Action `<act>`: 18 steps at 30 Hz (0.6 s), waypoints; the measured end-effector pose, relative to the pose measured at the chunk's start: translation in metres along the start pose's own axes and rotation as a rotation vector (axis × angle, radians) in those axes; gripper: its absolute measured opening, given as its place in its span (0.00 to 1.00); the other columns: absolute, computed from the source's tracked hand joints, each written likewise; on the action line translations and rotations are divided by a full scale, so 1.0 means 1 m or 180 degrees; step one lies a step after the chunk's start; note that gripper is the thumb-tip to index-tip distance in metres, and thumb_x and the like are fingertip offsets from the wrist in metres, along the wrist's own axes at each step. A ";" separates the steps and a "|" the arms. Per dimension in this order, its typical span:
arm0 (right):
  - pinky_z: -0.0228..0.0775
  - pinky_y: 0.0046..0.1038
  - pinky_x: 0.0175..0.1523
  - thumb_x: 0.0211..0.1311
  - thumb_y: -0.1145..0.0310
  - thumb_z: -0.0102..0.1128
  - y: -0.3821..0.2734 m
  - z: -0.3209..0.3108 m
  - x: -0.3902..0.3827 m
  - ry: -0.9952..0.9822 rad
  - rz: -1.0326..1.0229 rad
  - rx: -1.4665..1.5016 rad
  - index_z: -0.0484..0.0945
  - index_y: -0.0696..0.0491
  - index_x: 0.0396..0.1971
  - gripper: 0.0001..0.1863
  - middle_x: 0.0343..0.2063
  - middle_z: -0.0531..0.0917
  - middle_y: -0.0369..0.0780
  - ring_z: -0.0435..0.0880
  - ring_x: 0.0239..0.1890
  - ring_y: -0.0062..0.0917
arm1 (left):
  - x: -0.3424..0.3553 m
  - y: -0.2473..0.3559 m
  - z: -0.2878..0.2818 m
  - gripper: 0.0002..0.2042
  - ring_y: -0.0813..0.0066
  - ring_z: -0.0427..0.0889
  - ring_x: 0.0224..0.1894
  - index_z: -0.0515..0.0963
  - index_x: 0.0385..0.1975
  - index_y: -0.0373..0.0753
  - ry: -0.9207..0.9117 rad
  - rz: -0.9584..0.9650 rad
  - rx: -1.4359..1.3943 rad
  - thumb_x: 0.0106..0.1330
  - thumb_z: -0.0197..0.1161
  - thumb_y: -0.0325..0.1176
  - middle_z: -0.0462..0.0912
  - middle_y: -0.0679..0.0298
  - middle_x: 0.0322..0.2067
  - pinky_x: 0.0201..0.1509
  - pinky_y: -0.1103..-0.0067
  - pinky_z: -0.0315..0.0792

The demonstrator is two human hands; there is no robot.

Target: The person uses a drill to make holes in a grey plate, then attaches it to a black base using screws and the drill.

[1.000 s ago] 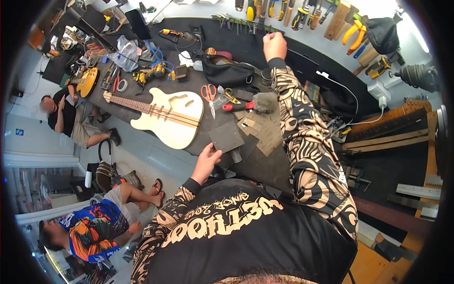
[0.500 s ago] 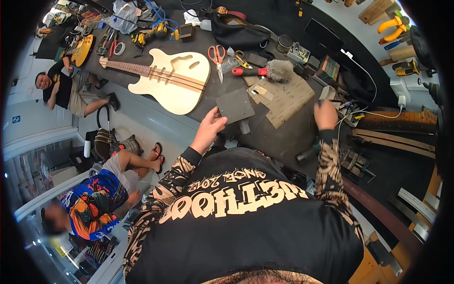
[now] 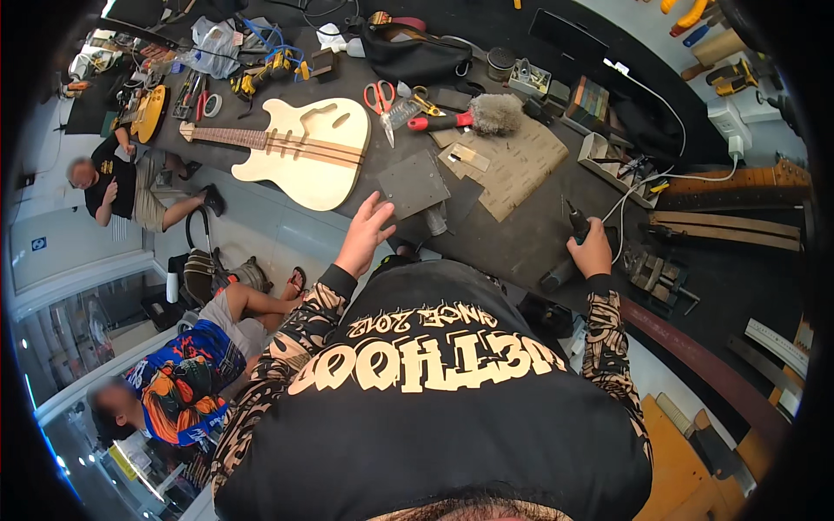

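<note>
Head view: our right hand (image 3: 591,250) grips a dark pointed tool (image 3: 577,220) over the dark bench (image 3: 504,250). Our left hand (image 3: 363,240), spread wide, nears a grey plate (image 3: 415,184); contact unclear. Pale guitar (image 3: 295,174) lies left, above tiled floor (image 3: 271,219).

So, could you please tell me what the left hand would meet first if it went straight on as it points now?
The left hand would probably meet the dark plate at its fingertips first, though their height over it is unclear.
</note>
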State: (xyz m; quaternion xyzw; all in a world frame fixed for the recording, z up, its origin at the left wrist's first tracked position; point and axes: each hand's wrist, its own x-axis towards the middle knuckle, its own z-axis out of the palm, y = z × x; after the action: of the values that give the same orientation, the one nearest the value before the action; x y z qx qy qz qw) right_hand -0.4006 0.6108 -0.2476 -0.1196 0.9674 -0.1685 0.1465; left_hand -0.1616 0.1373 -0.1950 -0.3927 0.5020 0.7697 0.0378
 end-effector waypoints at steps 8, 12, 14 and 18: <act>0.80 0.45 0.63 0.64 0.66 0.77 -0.080 -0.071 0.001 0.0798 -0.0658 0.1023 0.71 0.57 0.63 0.32 0.51 0.85 0.52 0.87 0.57 0.50 | -0.008 0.003 -0.008 0.34 0.60 0.72 0.78 0.63 0.82 0.35 0.0522 0.0256 0.0043 0.87 0.59 0.52 0.71 0.52 0.77 0.75 0.63 0.74; 0.77 0.42 0.70 0.75 0.72 0.67 -0.180 -0.108 0.017 0.0245 -0.1259 0.4081 0.74 0.55 0.62 0.20 0.53 0.84 0.42 0.87 0.60 0.35 | -0.022 0.023 -0.012 0.25 0.66 0.86 0.61 0.78 0.66 0.35 0.0700 0.1150 0.0748 0.89 0.57 0.53 0.84 0.53 0.61 0.63 0.70 0.82; 0.75 0.45 0.74 0.77 0.72 0.64 -0.247 -0.119 0.018 -0.0062 -0.1935 0.4998 0.74 0.54 0.63 0.19 0.57 0.84 0.45 0.86 0.63 0.38 | -0.039 0.056 0.008 0.33 0.64 0.88 0.61 0.75 0.71 0.32 -0.0985 0.0582 0.0209 0.88 0.55 0.60 0.86 0.54 0.59 0.63 0.70 0.83; 0.72 0.46 0.77 0.77 0.71 0.62 -0.361 -0.113 0.015 -0.1600 -0.1912 0.6294 0.73 0.53 0.68 0.23 0.70 0.80 0.50 0.79 0.72 0.38 | -0.068 0.102 0.056 0.44 0.60 0.89 0.61 0.74 0.71 0.31 -0.2262 -0.0231 -0.1308 0.82 0.48 0.73 0.86 0.49 0.59 0.63 0.65 0.85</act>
State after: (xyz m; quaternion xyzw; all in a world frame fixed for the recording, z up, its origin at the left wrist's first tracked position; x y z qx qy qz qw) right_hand -0.3855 0.3093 -0.0195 -0.2127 0.2733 -0.8794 0.3266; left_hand -0.1932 0.1549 -0.0650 -0.1193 0.2793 0.9398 0.1566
